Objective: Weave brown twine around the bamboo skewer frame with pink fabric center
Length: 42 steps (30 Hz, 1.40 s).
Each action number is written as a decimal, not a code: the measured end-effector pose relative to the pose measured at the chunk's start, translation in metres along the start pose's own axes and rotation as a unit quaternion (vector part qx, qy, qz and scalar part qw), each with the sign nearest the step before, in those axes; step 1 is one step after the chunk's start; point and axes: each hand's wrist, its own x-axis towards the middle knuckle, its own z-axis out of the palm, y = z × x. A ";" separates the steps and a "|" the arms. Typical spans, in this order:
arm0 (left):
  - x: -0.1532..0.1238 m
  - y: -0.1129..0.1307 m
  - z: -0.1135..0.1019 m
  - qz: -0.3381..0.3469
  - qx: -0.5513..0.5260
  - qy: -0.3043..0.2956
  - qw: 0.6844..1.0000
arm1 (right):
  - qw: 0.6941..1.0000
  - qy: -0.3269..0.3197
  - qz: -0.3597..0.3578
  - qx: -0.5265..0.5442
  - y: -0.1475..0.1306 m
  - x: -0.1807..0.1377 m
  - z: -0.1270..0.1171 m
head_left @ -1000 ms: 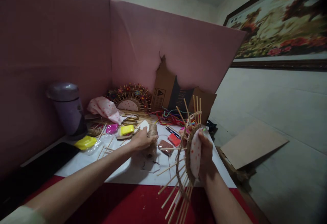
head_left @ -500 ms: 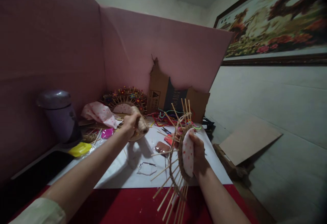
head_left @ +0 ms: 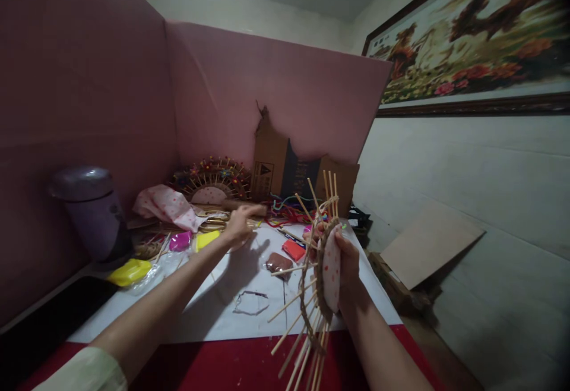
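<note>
My right hand [head_left: 347, 257] grips a half-round craft piece [head_left: 331, 269] with a pink dotted fabric face, a brown braided rim and thin wooden sticks fanning out from it. Twine is woven between the sticks on its left side. My left hand [head_left: 239, 227] reaches over the back of the table, fingers stretched to the right. Just behind those fingers lies a brown roll [head_left: 234, 204], partly hidden by the hand. Nearer to me on the white sheet are a brown clay packet [head_left: 279, 264] and a red clay packet [head_left: 294, 250].
A purple tumbler [head_left: 95, 218] stands at the left. Dotted fabric [head_left: 167, 205], a decorated stick fan [head_left: 211, 180] and torn cardboard [head_left: 271, 162] line the back. Yellow clay [head_left: 130, 273], magenta clay [head_left: 180, 240] and colourful pipe cleaners [head_left: 294, 211] lie around.
My left hand has set the beige-brown roll down at the back and loosened its fingers. A yellow packet it covered now shows. My right hand still holds the craft piece.
</note>
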 end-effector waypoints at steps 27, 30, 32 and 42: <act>0.130 0.087 -0.145 0.097 -0.061 0.264 0.958 | 0.998 0.046 -0.046 0.009 -0.012 0.006 -0.001; 0.133 0.120 -0.172 0.145 -0.058 0.289 0.944 | 0.997 0.048 -0.057 0.006 -0.014 0.006 -0.003; 0.131 0.141 -0.191 0.167 -0.055 0.298 0.938 | 0.995 0.064 -0.070 0.008 -0.015 0.006 -0.005; 0.074 0.186 -0.226 0.234 -0.115 0.308 0.915 | 0.993 0.099 -0.051 0.035 -0.015 0.004 -0.010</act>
